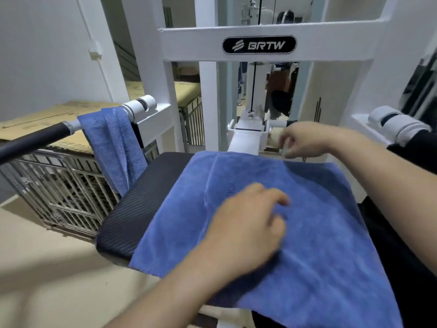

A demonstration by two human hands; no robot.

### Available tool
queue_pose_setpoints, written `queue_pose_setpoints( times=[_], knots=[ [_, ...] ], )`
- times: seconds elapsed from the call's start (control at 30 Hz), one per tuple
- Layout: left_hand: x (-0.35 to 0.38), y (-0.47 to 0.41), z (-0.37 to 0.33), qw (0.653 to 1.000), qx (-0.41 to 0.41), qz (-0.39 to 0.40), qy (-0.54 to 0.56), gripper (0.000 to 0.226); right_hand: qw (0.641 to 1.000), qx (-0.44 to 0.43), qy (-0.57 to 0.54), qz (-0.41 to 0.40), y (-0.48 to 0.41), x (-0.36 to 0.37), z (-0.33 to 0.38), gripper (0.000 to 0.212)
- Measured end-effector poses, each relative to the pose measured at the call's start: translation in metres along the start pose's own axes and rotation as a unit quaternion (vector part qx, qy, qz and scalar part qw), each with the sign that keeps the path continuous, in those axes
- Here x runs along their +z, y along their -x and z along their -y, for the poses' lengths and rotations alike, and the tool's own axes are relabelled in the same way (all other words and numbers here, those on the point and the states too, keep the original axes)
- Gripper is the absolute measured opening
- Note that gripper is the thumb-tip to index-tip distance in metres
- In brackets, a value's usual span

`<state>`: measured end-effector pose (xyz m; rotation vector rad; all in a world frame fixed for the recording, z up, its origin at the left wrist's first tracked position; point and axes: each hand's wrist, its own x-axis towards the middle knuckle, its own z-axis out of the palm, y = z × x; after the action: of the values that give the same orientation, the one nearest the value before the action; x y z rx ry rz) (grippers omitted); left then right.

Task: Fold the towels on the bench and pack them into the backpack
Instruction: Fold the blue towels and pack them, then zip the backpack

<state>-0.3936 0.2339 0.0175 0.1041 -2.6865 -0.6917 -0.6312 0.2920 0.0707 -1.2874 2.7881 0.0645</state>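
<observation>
Nearest the camera, the left hand (248,223) lay palm-down and open in the middle of the frame, its fingers spread flat on a large blue terry-cloth towel (319,233). That towel was laid out across the black ribbed padded counter (127,221), covering most of it and hanging over its near edge at the lower centre. A crease ran up the towel just left of the left hand. Farther off, the right hand (305,140) hovered at the towel's far edge, right of centre, fingers loosely curled; whether they pinched the cloth could not be told. Beyond, at the upper left, a second blue towel (113,147) hung draped over a black-and-white machine handle bar (71,129), well apart from both hands.
</observation>
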Motion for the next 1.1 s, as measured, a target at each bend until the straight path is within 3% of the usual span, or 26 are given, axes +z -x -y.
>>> queue_pose_setpoints(
  times=[0.1, 0.2, 0.3, 0.5, 0.6, 0.67, 0.73, 0.83, 0.93, 1.0, 1.1],
  knots=[
    [-0.020, 0.018, 0.045, 0.979, -0.130, -0.069, -0.143, 0.032, 0.982, -0.088, -0.168, 0.018, -0.008, 0.008, 0.046, 0.022],
    [-0.023, 0.037, 0.064, 0.967, -0.180, -0.030, -0.180, 0.047, 0.974, -0.124, -0.191, 0.015, -0.027, 0.020, 0.078, 0.033],
    [-0.014, 0.041, 0.064, 0.984, -0.155, -0.066, -0.065, 0.051, 0.978, -0.137, -0.156, -0.008, -0.045, 0.028, 0.092, 0.040],
    [-0.004, 0.043, 0.060, 0.972, -0.142, -0.091, 0.166, 0.038, 0.958, -0.090, -0.271, 0.005, -0.057, 0.027, 0.084, 0.009],
    [-0.014, 0.050, 0.058, 0.947, -0.149, -0.035, 0.282, 0.042, 0.937, -0.047, -0.341, 0.051, -0.059, 0.023, 0.080, 0.010],
    [-0.020, 0.057, 0.058, 0.943, -0.140, 0.039, 0.300, 0.045, 0.928, -0.037, -0.362, 0.079, -0.059, 0.016, 0.078, 0.012],
    [-0.024, 0.061, 0.061, 0.933, -0.132, 0.062, 0.330, 0.041, 0.930, -0.038, -0.353, 0.098, -0.060, 0.005, 0.076, 0.012],
    [-0.036, 0.065, 0.067, 0.908, -0.164, -0.020, 0.386, 0.044, 0.952, -0.038, -0.290, 0.088, -0.065, -0.013, 0.079, 0.006],
    [-0.048, 0.070, 0.075, 0.887, -0.188, -0.101, 0.410, 0.040, 0.961, -0.042, -0.272, 0.035, -0.075, -0.024, 0.089, 0.018],
    [-0.053, 0.077, 0.088, 0.901, -0.214, -0.127, 0.356, 0.031, 0.960, -0.049, -0.277, 0.010, -0.082, -0.023, 0.105, 0.026],
    [-0.051, 0.088, 0.110, 0.947, -0.248, -0.137, 0.152, 0.019, 0.971, -0.052, -0.231, 0.003, -0.091, -0.003, 0.129, 0.033]
  ],
)
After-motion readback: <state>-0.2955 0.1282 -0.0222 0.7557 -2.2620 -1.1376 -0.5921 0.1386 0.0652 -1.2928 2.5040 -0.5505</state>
